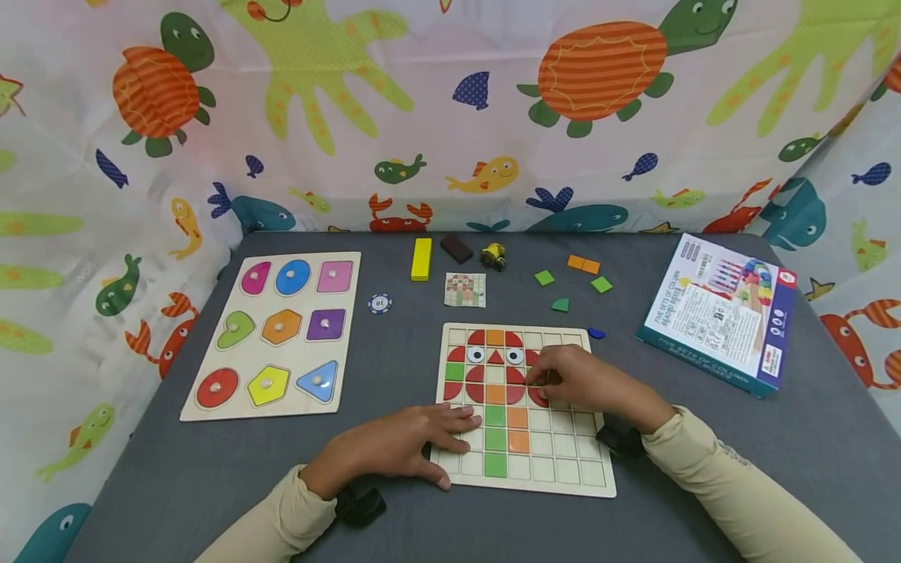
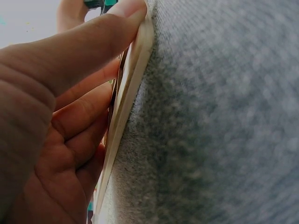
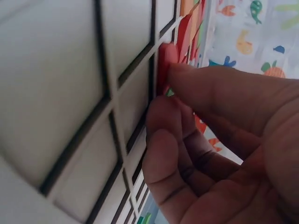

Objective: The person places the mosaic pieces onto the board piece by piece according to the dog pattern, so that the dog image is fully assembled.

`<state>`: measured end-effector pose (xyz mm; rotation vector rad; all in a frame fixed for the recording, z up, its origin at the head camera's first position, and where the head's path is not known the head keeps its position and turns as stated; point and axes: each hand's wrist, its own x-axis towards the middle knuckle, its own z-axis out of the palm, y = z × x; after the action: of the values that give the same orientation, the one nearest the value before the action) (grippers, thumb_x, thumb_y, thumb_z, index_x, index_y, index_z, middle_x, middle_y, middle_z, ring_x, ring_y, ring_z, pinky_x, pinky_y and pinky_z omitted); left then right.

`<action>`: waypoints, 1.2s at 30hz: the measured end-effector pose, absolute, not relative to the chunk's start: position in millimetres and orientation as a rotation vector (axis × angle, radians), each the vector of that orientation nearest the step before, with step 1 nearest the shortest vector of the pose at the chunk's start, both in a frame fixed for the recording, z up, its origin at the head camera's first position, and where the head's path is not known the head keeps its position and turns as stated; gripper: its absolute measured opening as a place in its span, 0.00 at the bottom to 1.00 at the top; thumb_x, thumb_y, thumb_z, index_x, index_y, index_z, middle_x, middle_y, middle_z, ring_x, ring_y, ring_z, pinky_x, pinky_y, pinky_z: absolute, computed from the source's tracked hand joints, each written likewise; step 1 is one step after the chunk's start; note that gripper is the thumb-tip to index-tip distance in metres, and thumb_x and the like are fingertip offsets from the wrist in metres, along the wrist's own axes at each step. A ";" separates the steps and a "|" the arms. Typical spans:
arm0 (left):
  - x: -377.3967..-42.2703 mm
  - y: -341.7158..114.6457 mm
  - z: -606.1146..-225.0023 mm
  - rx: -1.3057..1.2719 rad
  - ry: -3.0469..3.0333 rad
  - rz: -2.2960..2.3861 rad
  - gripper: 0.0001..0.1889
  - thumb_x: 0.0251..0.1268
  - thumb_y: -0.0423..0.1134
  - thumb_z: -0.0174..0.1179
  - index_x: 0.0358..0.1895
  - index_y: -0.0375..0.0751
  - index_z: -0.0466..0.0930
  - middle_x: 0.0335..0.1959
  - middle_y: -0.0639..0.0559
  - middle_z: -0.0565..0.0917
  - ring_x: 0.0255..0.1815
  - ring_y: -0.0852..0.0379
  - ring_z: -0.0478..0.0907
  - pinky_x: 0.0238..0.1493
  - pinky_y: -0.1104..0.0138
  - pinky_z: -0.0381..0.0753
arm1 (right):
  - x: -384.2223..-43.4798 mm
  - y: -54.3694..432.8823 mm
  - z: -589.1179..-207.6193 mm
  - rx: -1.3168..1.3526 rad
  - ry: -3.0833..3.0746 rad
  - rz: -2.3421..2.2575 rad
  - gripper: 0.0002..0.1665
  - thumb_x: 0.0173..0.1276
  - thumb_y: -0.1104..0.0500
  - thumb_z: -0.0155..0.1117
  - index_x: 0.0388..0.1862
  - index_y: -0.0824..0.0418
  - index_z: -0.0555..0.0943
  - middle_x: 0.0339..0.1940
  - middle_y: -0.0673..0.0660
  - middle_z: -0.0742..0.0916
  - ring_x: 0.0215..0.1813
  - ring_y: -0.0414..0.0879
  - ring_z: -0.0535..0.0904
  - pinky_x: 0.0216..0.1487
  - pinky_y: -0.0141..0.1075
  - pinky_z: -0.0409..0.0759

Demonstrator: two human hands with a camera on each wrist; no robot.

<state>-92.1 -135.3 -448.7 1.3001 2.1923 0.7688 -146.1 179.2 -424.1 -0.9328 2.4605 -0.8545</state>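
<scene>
A wooden grid board (image 1: 567, 471) lies on the table, partly filled with red, green and orange tiles and two round eye pieces. My right hand (image 1: 584, 383) is over its right side, fingers curled, thumb and fingertips at a red curved-edge tile (image 3: 163, 63). A bit of green tile (image 3: 171, 92) shows between those fingertips in the right wrist view. The left hand (image 1: 411, 439) rests on the board's lower left, fingers spread across the squares, thumb along the near edge. In the left wrist view, the thumb (image 2: 93, 49) lies at the board's rim.
Behind the board lie a small pattern card (image 1: 465, 289), green tiles (image 1: 601, 285), orange tiles (image 1: 584, 264) and a blue piece (image 1: 597, 333). A shape puzzle (image 1: 274, 336) is at left, a boxed set (image 1: 718, 313) at right. A yellow block (image 1: 421, 259) and poker chip (image 1: 380, 303) sit farther back.
</scene>
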 end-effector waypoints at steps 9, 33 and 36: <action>-92.0 -135.7 -448.4 1.297 2.185 0.773 0.29 0.60 0.51 0.67 0.64 0.47 0.76 0.72 0.58 0.65 0.75 0.58 0.54 0.69 0.56 0.61 | -151.4 180.2 -423.2 -0.965 2.486 -0.873 0.09 0.64 0.70 0.65 0.40 0.60 0.87 0.37 0.49 0.84 0.39 0.43 0.76 0.39 0.35 0.78; -91.3 -133.1 -449.0 1.304 2.181 0.774 0.29 0.60 0.50 0.67 0.64 0.46 0.76 0.73 0.57 0.64 0.75 0.58 0.53 0.69 0.57 0.60 | -277.1 244.4 -404.7 -0.227 2.769 -0.910 0.22 0.72 0.64 0.56 0.61 0.74 0.75 0.57 0.72 0.77 0.54 0.63 0.73 0.51 0.53 0.75; -91.8 -134.9 -449.0 1.296 2.180 0.779 0.30 0.60 0.51 0.67 0.65 0.46 0.76 0.73 0.58 0.64 0.75 0.58 0.53 0.69 0.57 0.61 | -287.9 248.3 -407.5 -0.162 2.766 -0.941 0.23 0.72 0.65 0.55 0.62 0.75 0.73 0.58 0.74 0.76 0.56 0.65 0.73 0.53 0.55 0.74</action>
<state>-91.8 -134.9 -449.0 1.2960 2.1802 0.7795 -287.9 248.3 -407.5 -0.1620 2.7655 -0.9405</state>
